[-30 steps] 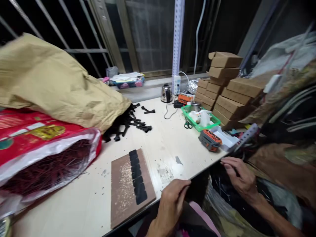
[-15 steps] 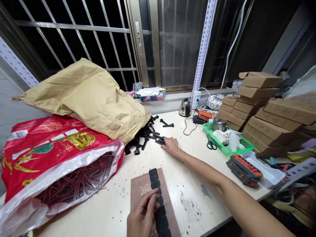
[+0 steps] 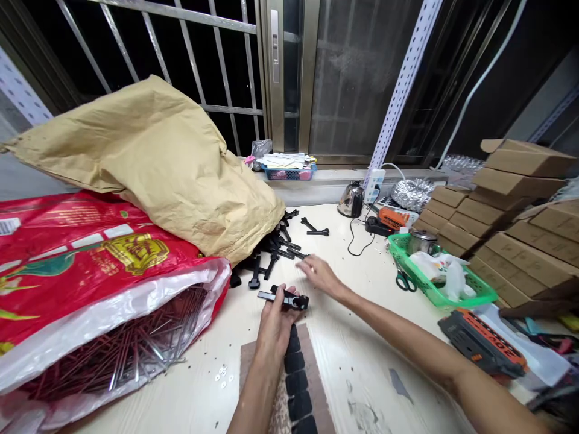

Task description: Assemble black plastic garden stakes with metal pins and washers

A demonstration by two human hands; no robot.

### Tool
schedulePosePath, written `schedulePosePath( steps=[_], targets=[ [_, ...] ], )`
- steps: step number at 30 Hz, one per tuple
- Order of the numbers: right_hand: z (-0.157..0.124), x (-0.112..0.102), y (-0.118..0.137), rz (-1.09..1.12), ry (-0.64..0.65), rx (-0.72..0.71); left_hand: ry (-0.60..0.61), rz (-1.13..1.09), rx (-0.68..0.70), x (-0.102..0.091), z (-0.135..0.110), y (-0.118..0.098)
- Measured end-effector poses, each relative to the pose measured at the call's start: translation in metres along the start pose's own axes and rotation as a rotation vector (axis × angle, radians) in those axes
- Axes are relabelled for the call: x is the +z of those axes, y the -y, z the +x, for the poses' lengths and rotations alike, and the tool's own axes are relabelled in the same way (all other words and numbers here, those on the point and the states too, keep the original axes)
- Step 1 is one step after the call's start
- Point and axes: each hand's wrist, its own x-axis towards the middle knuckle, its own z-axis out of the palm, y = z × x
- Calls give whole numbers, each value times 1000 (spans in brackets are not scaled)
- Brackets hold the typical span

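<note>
My left hand (image 3: pixel 277 313) is closed around black bar-shaped plastic parts (image 3: pixel 289 299) with rounded ends, held crosswise above the table. Its palm faces up, and the fingers hide part of them. My right hand (image 3: pixel 322 275) reaches to the near edge of a pile of similar black parts (image 3: pixel 274 244), its fingers stretched out beside the end of one bar. Whether they touch that bar is hard to make out. Below my left hand, a row of black rounded-square pads (image 3: pixel 297 382) runs along a brown sheet (image 3: pixel 320 398), partly covered by my forearm.
A tan sack (image 3: pixel 181 169) lies behind the pile. At left, an open red bag (image 3: pixel 113 241) holds many thin rods (image 3: pixel 136 343). Small white rings (image 3: pixel 223 375) lie on the table. On the right are scissors (image 3: pixel 404 281), a green basket (image 3: pixel 432 290), a battery pack (image 3: pixel 482 342) and cardboard boxes (image 3: pixel 520 253).
My left hand has moved up from the pads and now holds black plastic parts. My right hand remains by the pile, lifted slightly from where it lay on the bars. The view has shifted.
</note>
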Motion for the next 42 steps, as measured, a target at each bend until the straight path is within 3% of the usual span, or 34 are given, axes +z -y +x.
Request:
schedulePosePath(
  steps=[4, 7, 10, 13, 16, 18, 21, 24, 26, 28, 29, 31, 33, 35, 37, 38, 39, 42],
  targets=[
    [53, 7, -28, -119, -55, 138, -57, -43, -76, -8, 5, -12],
    [59, 16, -36, -93, -56, 153, -63, -55, -59, -15, 6, -22],
    [40, 19, -27, -29, -68, 145, -80, -61, -13, -23, 10, -30],
    [6, 21, -6, 194, -10, 56, -92, -98, 33, -24, 14, -31],
    [-26, 29, 17, 380, 16, -51, -87, -159, 64, -17, 14, -24],
    [-41, 37, 29, 372, 6, -53, -103, -191, 74, -10, 10, -18],
    [-50, 47, 39, 345, 16, -42, -116, -235, 42, -3, 2, -13],
    [-48, 48, 45, 384, -34, -84, -11, -198, 29, -5, -8, -17],
    [-43, 43, 48, 483, -38, -27, 51, 80, 130, -11, -16, -21],
    [-40, 36, 50, 664, 48, 146, 17, 530, 351, -18, -27, -26],
    [-40, 31, 51, 767, 121, 252, -33, 786, 506, -22, -34, -28],
    [-41, 22, 53, 924, 302, 420, -59, 1050, 704, -31, -46, -35],
    [-45, 14, 54, 979, 510, 489, -11, 1471, 964, -39, -52, -44],
    [-46, 9, 54, 987, 710, 469, 103, 1760, 1131, -47, -51, -53],
    [-38, 5, 53, 938, 852, 393, 216, 1789, 1095, -56, -45, -58],
    [-29, 4, 52, 863, 850, 340, 234, 1731, 1011, -60, -41, -59],
    [-17, 5, 51, 726, 780, 281, 213, 1639, 895, -62, -37, -59],
    [27, 16, 45, 198, 370, 166, 28, 1169, 477, -66, -29, -53]
  ],
)
